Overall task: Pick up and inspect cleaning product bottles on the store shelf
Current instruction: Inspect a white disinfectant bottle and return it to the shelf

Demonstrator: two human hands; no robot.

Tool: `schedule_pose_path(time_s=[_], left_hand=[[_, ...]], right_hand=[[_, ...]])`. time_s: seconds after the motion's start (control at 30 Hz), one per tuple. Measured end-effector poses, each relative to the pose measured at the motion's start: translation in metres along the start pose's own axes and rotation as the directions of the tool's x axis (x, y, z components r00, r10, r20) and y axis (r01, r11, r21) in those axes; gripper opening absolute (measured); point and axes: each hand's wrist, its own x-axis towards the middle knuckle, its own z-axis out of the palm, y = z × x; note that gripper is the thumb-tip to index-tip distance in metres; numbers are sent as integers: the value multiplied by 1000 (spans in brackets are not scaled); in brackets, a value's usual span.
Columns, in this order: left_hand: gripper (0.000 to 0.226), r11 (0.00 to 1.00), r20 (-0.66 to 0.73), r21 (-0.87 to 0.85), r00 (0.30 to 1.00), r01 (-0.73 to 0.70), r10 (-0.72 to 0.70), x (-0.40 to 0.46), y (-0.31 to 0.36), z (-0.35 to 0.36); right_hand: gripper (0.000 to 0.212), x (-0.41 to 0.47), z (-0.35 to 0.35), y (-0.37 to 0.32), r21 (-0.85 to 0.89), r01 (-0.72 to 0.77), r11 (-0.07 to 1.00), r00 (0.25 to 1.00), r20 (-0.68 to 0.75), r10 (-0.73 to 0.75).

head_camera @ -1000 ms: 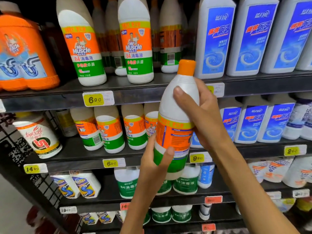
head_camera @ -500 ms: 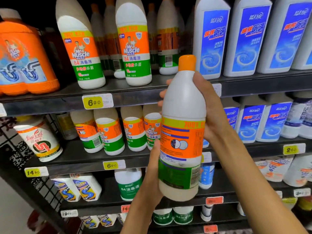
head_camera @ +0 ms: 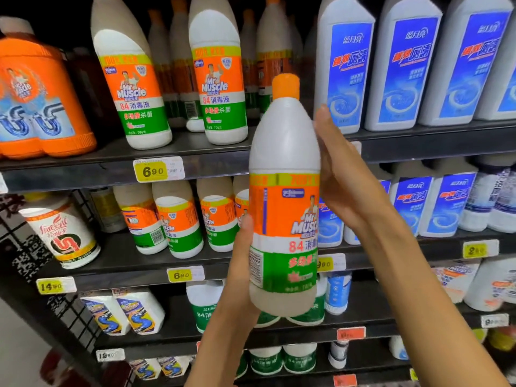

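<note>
Store shelves [head_camera: 195, 166] fill the background; a picked-up bottle [head_camera: 283, 219] is under inspection, left hand [head_camera: 240, 275] gripping at seven o'clock, right hand [head_camera: 343, 174] steadying open-fingered; others remain.

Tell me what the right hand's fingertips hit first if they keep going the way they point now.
Probably the blue-labelled white bottle on the upper shelf: the right hand points up and back, alongside the held bottle. Depth is unclear.
</note>
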Motion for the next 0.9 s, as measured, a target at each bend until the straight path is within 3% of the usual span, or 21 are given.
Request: schedule_pose_path(time_s=[0.13, 0.27, 0.37, 0.47, 0.7, 0.83, 0.9], left_hand=[[89, 988, 185, -141, 982, 63, -36, -1, -1, 6], [87, 999, 105, -19, 994, 38, -36, -2, -3, -1], [70, 989, -26, 138, 998, -53, 58, -3, -2, -10], [68, 948, -85, 288, 982, -135, 166, -1, -4, -7], [81, 882, 21, 386, 958, -271, 285, 24, 19, 8], [42, 783, 46, 490, 909, -383, 415, 47, 54, 22], [38, 729, 67, 512, 867, -455, 494, 58, 68, 30]], right_hand=[[42, -1, 11, 4, 190, -88, 978, 993, 94, 71], [21, -1, 14, 5, 171, -13, 985, 1000, 29, 8], [29, -2, 15, 4, 26, 87, 996, 995, -46, -86], [37, 0, 18, 3, -114, 169, 979, 979, -97, -180], [34, 19, 22, -21, -184, 233, 955, 961, -104, -255], [23, 40, 24, -48, -182, 312, 932, 932, -133, -338], [24, 55, 25, -61, -185, 322, 928, 929, -128, -348]])
